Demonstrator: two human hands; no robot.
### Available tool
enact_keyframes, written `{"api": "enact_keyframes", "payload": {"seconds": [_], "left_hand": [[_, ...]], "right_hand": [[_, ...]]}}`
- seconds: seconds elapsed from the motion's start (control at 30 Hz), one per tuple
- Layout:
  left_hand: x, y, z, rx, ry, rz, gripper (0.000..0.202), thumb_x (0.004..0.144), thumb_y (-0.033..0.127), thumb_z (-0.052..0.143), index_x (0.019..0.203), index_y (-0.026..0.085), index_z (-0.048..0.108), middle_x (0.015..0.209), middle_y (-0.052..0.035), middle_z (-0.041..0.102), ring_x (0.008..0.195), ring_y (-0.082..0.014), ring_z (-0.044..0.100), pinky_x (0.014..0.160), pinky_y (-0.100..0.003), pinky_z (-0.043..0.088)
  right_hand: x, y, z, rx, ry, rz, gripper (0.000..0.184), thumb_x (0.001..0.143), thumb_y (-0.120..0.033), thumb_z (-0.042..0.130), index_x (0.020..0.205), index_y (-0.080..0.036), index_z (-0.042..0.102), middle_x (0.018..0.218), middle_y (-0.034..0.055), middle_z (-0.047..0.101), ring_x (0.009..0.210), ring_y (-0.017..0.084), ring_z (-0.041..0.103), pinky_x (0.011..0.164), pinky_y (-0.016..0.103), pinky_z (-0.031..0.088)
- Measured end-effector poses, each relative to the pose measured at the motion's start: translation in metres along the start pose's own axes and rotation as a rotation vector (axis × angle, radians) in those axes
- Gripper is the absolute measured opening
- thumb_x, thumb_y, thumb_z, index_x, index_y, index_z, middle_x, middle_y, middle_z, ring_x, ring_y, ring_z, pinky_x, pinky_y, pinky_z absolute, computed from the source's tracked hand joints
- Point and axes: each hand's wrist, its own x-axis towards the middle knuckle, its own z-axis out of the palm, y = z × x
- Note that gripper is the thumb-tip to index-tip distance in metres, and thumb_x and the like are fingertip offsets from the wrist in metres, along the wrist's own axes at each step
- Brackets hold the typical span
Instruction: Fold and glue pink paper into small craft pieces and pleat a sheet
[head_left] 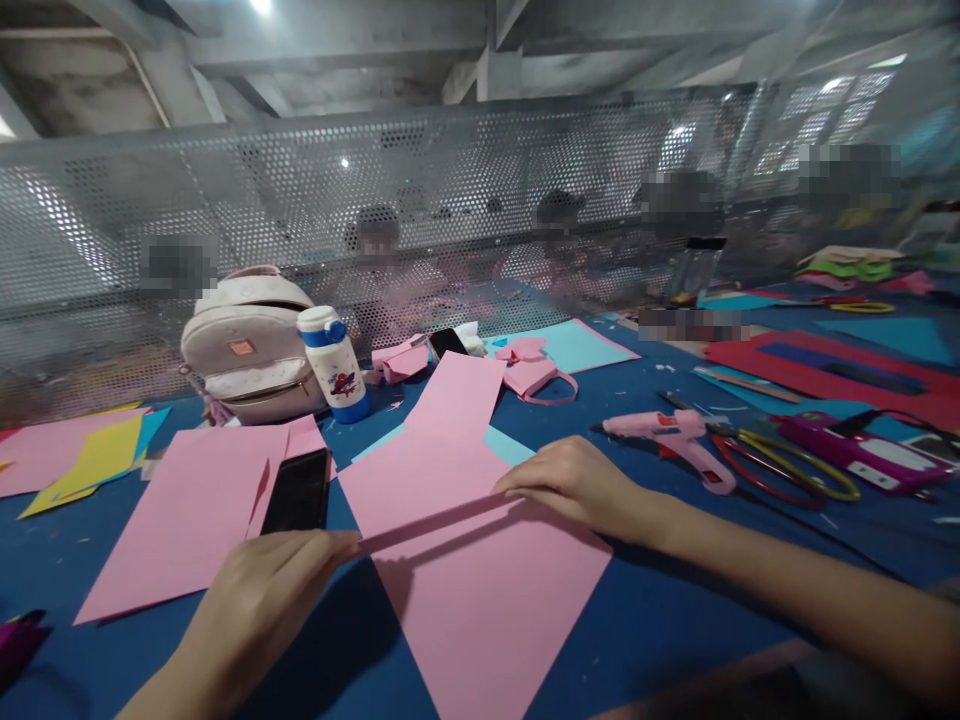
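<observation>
A narrow pink paper strip [435,522] stretches between my two hands, just above a large pink sheet [480,580] on the blue table [675,620]. My left hand [259,600] pinches the strip's left end with thumb and fingers closed. My right hand [574,482] holds the strip's right end, fingers curled on it. A black phone [298,492] lies just beyond my left hand, resting on another pink sheet [180,510].
A pink glue gun [675,440], scissors with red and yellow handles [780,470] and a magenta tool [862,450] lie to the right. A pale backpack [247,345], a white and blue bottle [335,365] and a pink paper bow [529,365] stand farther back. People sit behind a mesh screen [375,200].
</observation>
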Motion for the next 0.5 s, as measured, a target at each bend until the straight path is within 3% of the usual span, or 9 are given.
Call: {"api": "enact_keyframes", "payload": {"seconds": [0.33, 0.5], "left_hand": [[-0.028, -0.001, -0.018, 0.079, -0.006, 0.099, 0.026, 0.106, 0.021, 0.039, 0.107, 0.015, 0.064, 0.088, -0.0044, 0.078, 0.071, -0.0137, 0.075, 0.068, -0.02, 0.056], [-0.039, -0.002, -0.025, 0.106, -0.001, 0.164, 0.027, 0.106, 0.019, 0.038, 0.114, 0.011, 0.063, 0.098, -0.0098, 0.077, 0.084, -0.017, 0.075, 0.08, -0.024, 0.056]], "right_hand": [[-0.041, 0.013, -0.017, -0.115, -0.009, 0.107, 0.027, 0.1, -0.027, 0.05, 0.104, -0.025, 0.077, 0.097, 0.0015, 0.08, 0.083, 0.018, 0.076, 0.069, 0.025, 0.05], [-0.05, 0.007, -0.031, -0.124, 0.032, 0.111, 0.03, 0.099, -0.021, 0.048, 0.106, -0.026, 0.076, 0.101, 0.0001, 0.08, 0.088, 0.017, 0.076, 0.071, 0.024, 0.055]]}}
